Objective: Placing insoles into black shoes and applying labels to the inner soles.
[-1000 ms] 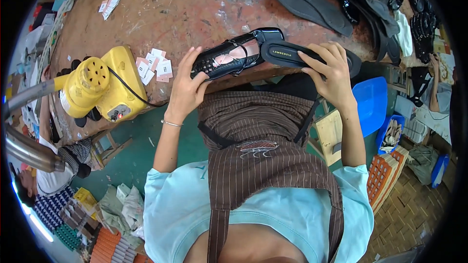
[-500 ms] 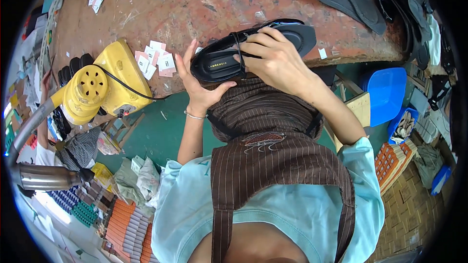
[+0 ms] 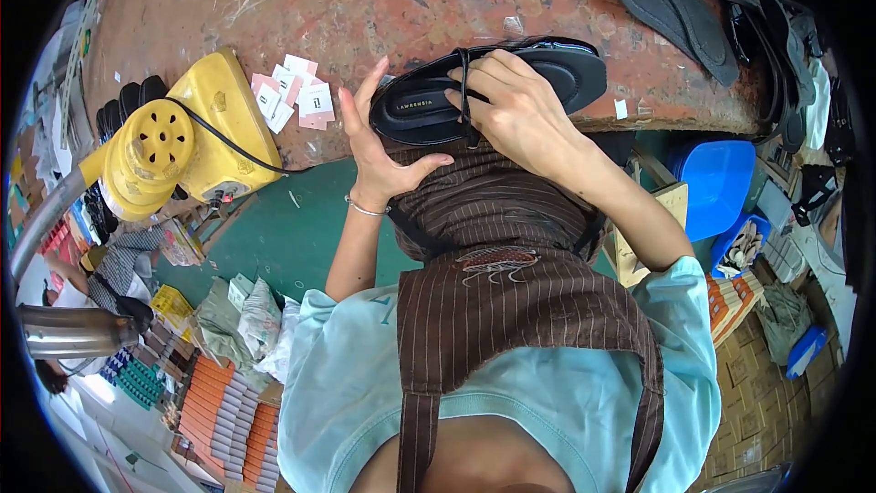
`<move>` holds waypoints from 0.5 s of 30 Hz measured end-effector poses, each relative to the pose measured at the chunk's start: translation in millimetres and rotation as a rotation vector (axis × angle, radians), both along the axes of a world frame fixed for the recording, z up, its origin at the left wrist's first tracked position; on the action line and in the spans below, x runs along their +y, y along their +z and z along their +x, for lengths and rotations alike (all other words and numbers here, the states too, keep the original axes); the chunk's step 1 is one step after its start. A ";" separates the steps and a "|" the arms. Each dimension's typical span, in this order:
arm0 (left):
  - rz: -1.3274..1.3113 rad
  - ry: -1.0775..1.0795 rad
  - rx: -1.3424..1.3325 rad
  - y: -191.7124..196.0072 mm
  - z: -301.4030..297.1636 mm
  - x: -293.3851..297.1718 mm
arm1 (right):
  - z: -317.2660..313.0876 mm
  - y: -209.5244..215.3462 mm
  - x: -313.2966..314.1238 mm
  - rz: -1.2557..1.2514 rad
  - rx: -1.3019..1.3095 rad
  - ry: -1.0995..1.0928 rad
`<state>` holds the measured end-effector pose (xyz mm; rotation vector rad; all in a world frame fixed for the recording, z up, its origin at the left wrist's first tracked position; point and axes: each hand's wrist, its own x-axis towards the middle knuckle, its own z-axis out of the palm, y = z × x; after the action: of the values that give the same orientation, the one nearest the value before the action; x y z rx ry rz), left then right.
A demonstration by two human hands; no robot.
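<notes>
Glossy black, the strapped shoe sits between twelve and one o'clock, by the bench's front edge. We hold our left hand behind its rounded end, grip spread; our right hand dips inside, its grip we cannot tell. Square paper tags lie toward eleven; scuffed, bare room opens at twelve.

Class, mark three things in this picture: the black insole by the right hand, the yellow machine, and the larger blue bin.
Black insole (image 3: 415,119), head view: its heel end.
Yellow machine (image 3: 230,113), head view: its housing.
Larger blue bin (image 3: 721,190), head view: its bare inside.
</notes>
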<state>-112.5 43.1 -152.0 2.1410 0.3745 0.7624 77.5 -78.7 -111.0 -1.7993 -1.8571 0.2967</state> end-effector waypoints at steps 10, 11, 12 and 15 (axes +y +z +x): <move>-0.194 -0.081 0.022 7.4 1.9 13.8 | 7.8 -20.5 36.1 -0.029 0.056 0.598; -0.181 -0.027 0.029 14.3 4.9 9.5 | 6.1 -16.5 35.9 -0.107 0.056 0.555; -0.179 -0.025 0.024 14.1 6.3 6.1 | 3.5 -10.5 34.4 -0.182 0.054 0.518; -0.133 0.119 0.023 12.9 10.7 -0.4 | -18.0 -3.4 24.4 -0.102 -0.016 0.311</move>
<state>-101.8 42.7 -139.1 2.0184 0.5528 0.7590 59.5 -54.4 -114.5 -1.5743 -2.1682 0.4994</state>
